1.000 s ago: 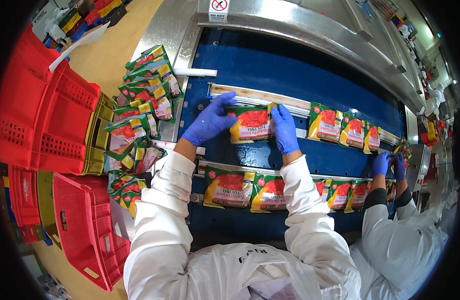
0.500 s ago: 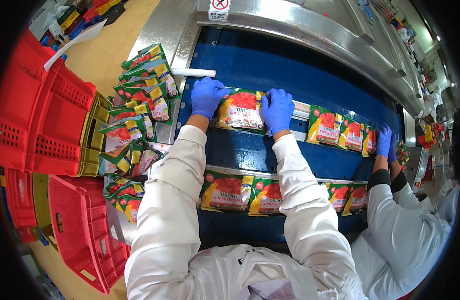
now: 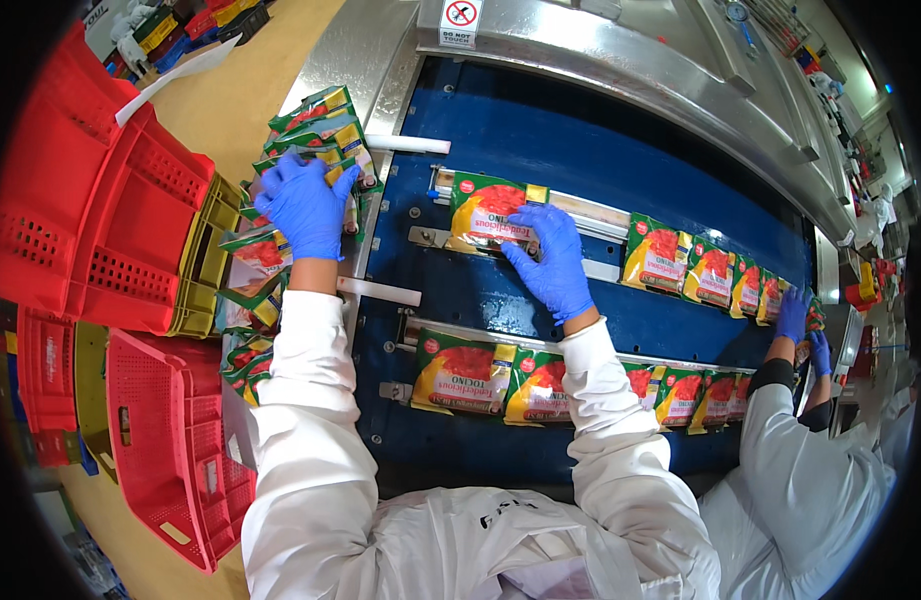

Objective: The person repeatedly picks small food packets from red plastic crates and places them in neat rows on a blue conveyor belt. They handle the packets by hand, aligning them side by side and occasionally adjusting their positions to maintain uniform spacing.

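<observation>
Food packet (image 3: 482, 205), green, red and yellow with a pale label, lying at the left end of the upper metal rail (image 3: 602, 222) on a blue conveyor bed (image 3: 460, 305). The right hand (image 3: 554, 262), in a blue glove, reaches over the packet's right part; its fingers and thumb stand apart, fingers on the front face and thumb near the lower edge, without closing around it. The left hand (image 3: 308, 208), likewise gloved, is over a pile of similar packets (image 3: 263, 252) at the edge of the metal tabletop (image 3: 365, 58); its fingers are spread and bent downward, and whether they grip a packet cannot be told. Two white rods (image 3: 410, 145) project from the pile's side over the blue bed. Further right, an upper row of packets (image 3: 652, 255) stands along the same rail; a lower row (image 3: 458, 375) lines a second rail nearer the body. At far right, a co-worker's gloved hand (image 3: 792, 316) is at the end of the upper row. At left: stacked red crates (image 3: 145, 190), a yellow crate (image 3: 202, 262) and a tilted red crate (image 3: 160, 430).
</observation>
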Tool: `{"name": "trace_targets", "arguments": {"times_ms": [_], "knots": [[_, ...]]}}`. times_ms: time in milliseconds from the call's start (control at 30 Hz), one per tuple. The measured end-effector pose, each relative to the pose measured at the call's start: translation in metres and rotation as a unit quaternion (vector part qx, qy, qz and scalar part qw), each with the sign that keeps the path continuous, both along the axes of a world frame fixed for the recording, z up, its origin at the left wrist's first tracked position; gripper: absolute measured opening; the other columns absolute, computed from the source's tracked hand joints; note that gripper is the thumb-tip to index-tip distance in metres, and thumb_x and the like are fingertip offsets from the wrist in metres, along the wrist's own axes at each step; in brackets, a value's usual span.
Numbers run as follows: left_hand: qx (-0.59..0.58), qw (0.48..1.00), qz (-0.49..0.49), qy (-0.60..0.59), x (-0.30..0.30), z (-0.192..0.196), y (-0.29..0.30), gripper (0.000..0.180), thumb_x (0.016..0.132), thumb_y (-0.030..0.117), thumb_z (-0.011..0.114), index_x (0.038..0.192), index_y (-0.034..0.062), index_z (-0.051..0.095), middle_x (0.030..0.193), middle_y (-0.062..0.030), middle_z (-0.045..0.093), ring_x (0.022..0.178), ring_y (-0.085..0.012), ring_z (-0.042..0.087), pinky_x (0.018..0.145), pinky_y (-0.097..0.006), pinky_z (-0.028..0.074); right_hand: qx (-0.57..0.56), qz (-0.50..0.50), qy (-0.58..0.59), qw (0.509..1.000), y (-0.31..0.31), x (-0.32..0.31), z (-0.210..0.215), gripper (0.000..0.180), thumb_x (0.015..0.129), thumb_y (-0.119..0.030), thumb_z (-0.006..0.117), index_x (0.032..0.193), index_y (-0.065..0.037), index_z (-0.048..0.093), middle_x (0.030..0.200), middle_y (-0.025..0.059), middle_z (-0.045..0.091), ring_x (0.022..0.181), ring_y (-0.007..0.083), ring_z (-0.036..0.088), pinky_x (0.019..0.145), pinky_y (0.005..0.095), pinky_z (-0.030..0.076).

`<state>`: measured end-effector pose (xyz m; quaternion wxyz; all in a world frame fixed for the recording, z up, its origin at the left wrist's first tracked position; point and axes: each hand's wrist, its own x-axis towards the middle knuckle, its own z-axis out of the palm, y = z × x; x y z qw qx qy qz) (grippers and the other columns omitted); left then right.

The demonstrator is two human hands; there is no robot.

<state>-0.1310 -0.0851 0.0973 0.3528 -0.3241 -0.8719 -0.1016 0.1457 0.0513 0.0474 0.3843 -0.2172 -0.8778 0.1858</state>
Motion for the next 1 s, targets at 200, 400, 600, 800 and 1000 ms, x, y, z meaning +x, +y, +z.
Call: {"name": "trace_targets", "arguments": {"times_ms": [200, 400, 600, 800, 1000], "knots": [[-0.071, 0.977, -0.192, 0.055, 0.029, 0.003, 0.019, 0.019, 0.075, 0.038, 0.064, 0.084, 0.0218, 0.066, 0.095, -0.0008, 0.054, 0.097, -0.0227, 0.049, 0.081, -0.046, 0.033, -0.073, 0.024, 0.029, 0.997, -0.042, -0.003, 0.011, 0.047, 0.07, -0.023, 0.078, 0.113, -0.012, 0.06, 0.119, 0.0119, 0.056, 0.116, 0.0342, 0.048, 0.102, 0.0451, 0.036], [0.102, 0.878, -0.467, 0.022, 0.179, 0.058, 0.033, 0.04, 0.072, 0.03, 0.074, 0.106, 0.0146, 0.062, 0.104, -0.0037, 0.054, 0.105, -0.027, 0.049, 0.089, -0.045, 0.036, -0.257, -0.004, 0.161, 0.953, -0.036, 0.017, 0.05, 0.04, 0.077, -0.013, 0.076, 0.112, 0.0, 0.061, 0.092, 0.0096, 0.067, 0.084, 0.0202, 0.067, 0.073, 0.0298, 0.054], [0.229, 0.486, -0.5, -0.679, 0.19, 0.029, 0.056, 0.055, 0.075, 0.01, 0.081, 0.122, 0.0031, 0.054, 0.106, -0.0037, 0.06, 0.093, -0.0117, 0.06, 0.079, -0.024, 0.053, -0.405, -0.047, 0.345, 0.846, -0.02, 0.078, 0.062, 0.025, 0.081, -0.004, 0.074, 0.103, -0.002, 0.063, 0.093, 0.003, 0.066, 0.079, 0.0089, 0.062, 0.07, 0.0235, 0.051], [0.202, 0.524, -0.404, -0.722, 0.211, -0.068, 0.061, 0.027, 0.084, 0.012, 0.073, 0.106, 0.002, 0.062, 0.095, -0.0023, 0.064, 0.085, -0.009, 0.06, 0.079, -0.024, 0.05, -0.49, -0.127, 0.303, 0.807, -0.004, 0.119, -0.036, 0.021, 0.081, -0.004, 0.073, 0.099, -0.002, 0.063, 0.088, -0.0001, 0.064, 0.076, 0.0066, 0.058, 0.069, 0.0218, 0.048], [0.052, 0.517, -0.48, -0.706, 0.202, -0.074, 0.063, 0.015, 0.09, 0.016, 0.066, 0.095, 0.002, 0.065, 0.084, -0.001, 0.063, 0.081, -0.0077, 0.059, 0.075, -0.025, 0.048, -0.567, -0.098, 0.228, 0.785, 0.012, 0.173, -0.067, 0.016, 0.082, -0.006, 0.073, 0.094, -0.003, 0.064, 0.078, -0.0029, 0.059, 0.069, 0.0041, 0.052, 0.061, 0.0187, 0.042]]}}
